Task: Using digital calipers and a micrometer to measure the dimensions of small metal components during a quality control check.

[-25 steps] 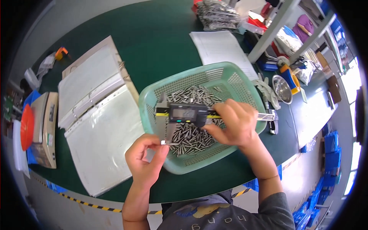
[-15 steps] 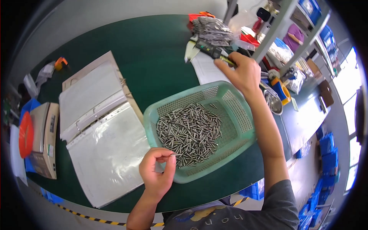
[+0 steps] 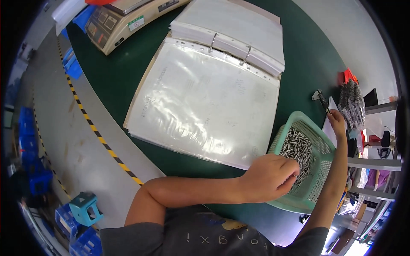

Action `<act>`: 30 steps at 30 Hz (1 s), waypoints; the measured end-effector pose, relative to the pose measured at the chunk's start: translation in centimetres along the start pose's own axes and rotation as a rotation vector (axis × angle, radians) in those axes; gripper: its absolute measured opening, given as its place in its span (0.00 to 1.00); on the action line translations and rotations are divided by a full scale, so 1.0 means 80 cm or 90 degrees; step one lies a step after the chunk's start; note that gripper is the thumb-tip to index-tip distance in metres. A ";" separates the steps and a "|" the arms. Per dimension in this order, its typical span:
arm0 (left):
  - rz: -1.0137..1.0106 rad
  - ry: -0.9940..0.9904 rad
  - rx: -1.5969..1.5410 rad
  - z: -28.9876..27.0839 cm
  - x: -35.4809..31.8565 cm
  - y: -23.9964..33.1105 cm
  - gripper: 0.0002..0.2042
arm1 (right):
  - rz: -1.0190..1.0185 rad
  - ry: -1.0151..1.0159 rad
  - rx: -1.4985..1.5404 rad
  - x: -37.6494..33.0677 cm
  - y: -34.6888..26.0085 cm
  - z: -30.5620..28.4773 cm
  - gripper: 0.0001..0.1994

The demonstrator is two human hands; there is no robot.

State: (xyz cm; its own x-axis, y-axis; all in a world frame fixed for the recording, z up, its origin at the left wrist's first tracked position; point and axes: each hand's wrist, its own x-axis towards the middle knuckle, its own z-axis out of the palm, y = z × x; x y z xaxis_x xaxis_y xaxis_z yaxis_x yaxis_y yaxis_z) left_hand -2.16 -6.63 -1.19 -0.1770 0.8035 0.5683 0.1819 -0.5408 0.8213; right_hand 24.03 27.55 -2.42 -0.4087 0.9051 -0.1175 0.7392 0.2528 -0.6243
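My left hand (image 3: 269, 177) is closed in a pinch over the near left rim of a green plastic basket (image 3: 279, 138). A metal pin was in these fingertips a moment earlier; now only a tiny glint shows there. Small metal pins (image 3: 299, 149) are heaped inside the basket. Beyond its far side, my right hand (image 3: 337, 122) grips a digital caliper (image 3: 323, 102), whose jaws point away from me. An open ring binder (image 3: 200, 106) with pages in clear sleeves lies left of the basket.
A beige weighing scale (image 3: 124, 25) stands at the table's far left. Bagged metal parts (image 3: 351, 102) and a paper sheet (image 3: 331, 123) lie beyond the basket. Metal shelf posts (image 3: 371, 164) rise at right. A teal stool (image 3: 85, 209) and blue bins (image 3: 87, 243) are on the floor.
My view has turned left, so the binder now fills the middle and the basket sits at right. My left hand remains pinched by the basket; the right still holds the caliper.
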 end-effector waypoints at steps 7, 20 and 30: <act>-0.048 -0.016 -0.021 -0.006 -0.005 0.004 0.07 | -0.103 -0.091 -0.010 -0.002 -0.035 0.027 0.09; -0.033 -0.097 0.082 -0.001 0.001 -0.008 0.06 | -0.066 -0.072 -0.522 0.006 -0.100 0.038 0.13; -0.077 -0.078 0.074 -0.008 -0.008 0.003 0.07 | 0.115 0.264 -0.511 -0.323 -0.085 -0.099 0.12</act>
State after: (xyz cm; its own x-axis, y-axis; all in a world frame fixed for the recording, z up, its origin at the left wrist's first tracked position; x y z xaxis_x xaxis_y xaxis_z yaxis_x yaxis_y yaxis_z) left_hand -2.58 -7.45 -1.31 -0.0867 0.8891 0.4493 0.2787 -0.4114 0.8678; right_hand 33.84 5.19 10.96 -0.1408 0.9648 0.2222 0.9862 0.1169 0.1174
